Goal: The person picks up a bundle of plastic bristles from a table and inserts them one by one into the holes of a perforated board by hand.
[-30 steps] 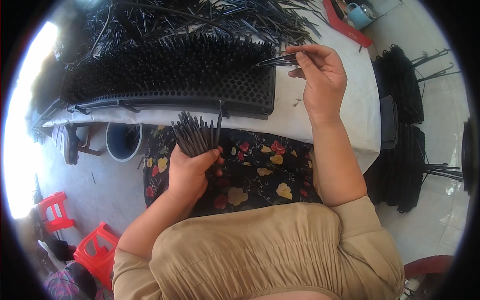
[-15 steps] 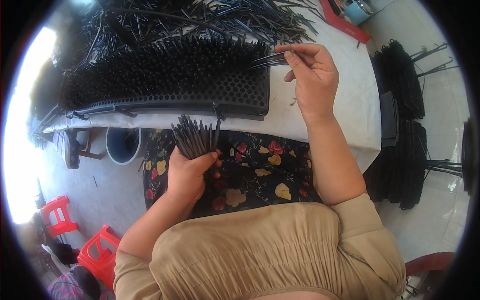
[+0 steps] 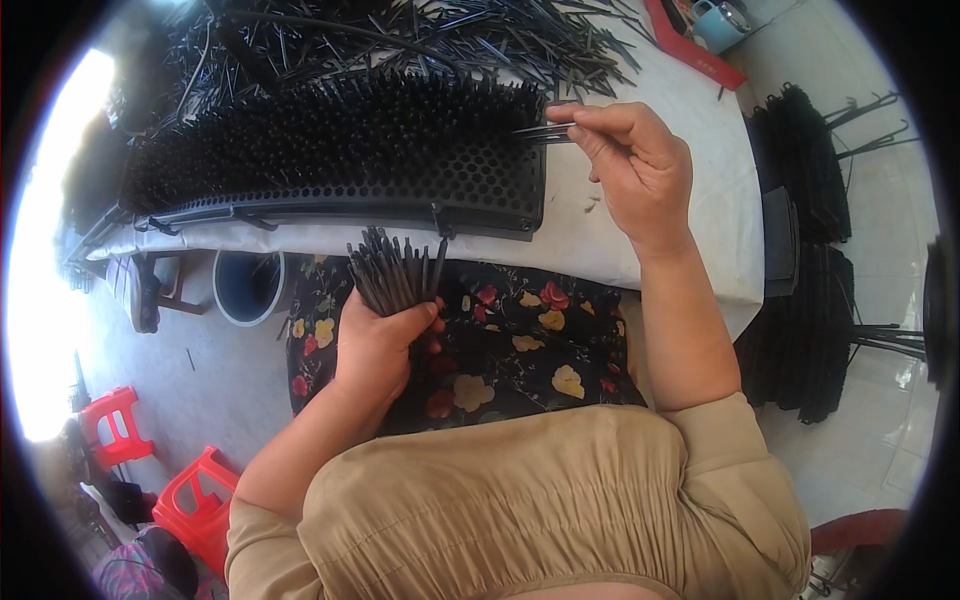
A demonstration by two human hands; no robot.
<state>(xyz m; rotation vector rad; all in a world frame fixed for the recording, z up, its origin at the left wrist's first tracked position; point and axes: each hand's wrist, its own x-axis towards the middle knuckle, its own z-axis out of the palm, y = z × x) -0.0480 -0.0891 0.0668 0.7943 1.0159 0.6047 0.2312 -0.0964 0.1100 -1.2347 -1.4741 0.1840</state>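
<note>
My left hand (image 3: 375,345) is closed around a bundle of thin black rods (image 3: 392,278), held upright over my lap in front of the table. A few slender black rods (image 3: 545,133) are pinched between the thumb and fingers of my right hand (image 3: 645,170), lying nearly level and pointing left. Their far ends reach the right end of a long black perforated rack (image 3: 490,190) and blend into the dark rods there. Dense upright black rods (image 3: 320,135) fill most of the rack; bare round holes show along its front right part.
A heap of loose black rods (image 3: 540,45) covers the table behind the rack. A red tray (image 3: 700,55) and a light-blue mug (image 3: 720,22) stand at the far right. Dark bundles (image 3: 810,160) stand on the right. At left are a bucket (image 3: 248,290) and red stools (image 3: 195,510).
My right hand has shifted slightly right and toward me, and its rods now lie more level. My left hand and its bundle have hardly moved.
</note>
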